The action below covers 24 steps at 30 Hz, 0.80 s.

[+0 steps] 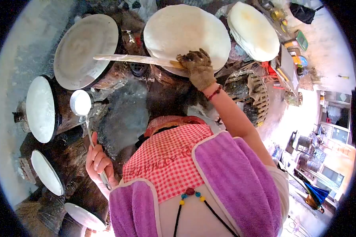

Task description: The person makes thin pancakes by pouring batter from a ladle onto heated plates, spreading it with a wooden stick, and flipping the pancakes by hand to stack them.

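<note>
Red-white checked apron (168,158), purple towel (237,177), brown glove (197,67).

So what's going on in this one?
A person stands among several round griddles. The gloved right hand holds a long wooden spatula across a big white flatbread. The bare left hand grips a ladle whose bowl looks full of white batter. A stack of flatbreads lies at upper right.
</note>
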Each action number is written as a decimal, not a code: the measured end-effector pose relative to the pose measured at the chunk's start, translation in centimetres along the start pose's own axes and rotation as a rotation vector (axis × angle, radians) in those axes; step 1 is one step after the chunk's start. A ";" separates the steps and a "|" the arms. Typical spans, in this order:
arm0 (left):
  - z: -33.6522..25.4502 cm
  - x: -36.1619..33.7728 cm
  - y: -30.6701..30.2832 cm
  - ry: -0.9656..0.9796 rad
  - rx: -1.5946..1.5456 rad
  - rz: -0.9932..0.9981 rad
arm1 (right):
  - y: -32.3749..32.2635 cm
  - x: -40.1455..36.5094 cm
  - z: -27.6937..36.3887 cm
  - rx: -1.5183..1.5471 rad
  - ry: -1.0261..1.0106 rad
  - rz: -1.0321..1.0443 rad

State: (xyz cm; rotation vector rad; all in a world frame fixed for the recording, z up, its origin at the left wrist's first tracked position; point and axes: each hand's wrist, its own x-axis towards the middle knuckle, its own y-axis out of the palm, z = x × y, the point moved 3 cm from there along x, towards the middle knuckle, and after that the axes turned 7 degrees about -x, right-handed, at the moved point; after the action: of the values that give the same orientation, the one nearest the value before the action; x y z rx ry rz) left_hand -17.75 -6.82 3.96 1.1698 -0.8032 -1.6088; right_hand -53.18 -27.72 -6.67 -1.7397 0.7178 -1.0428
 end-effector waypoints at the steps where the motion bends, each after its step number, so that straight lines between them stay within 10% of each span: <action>1: -0.4 -0.3 0.0 -0.005 0.022 0.011 | -0.6 0.5 -0.3 -0.045 0.052 0.046; 24: 2.8 -0.6 -1.9 0.102 0.048 -0.086 | -9.2 17.5 -29.2 0.352 0.486 0.098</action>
State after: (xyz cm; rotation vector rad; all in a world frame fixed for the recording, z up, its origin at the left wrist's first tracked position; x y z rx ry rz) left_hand -20.93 -5.71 3.32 1.3252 -0.7375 -1.5927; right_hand -70.82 -51.08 12.98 -1.1485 0.8460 -1.4465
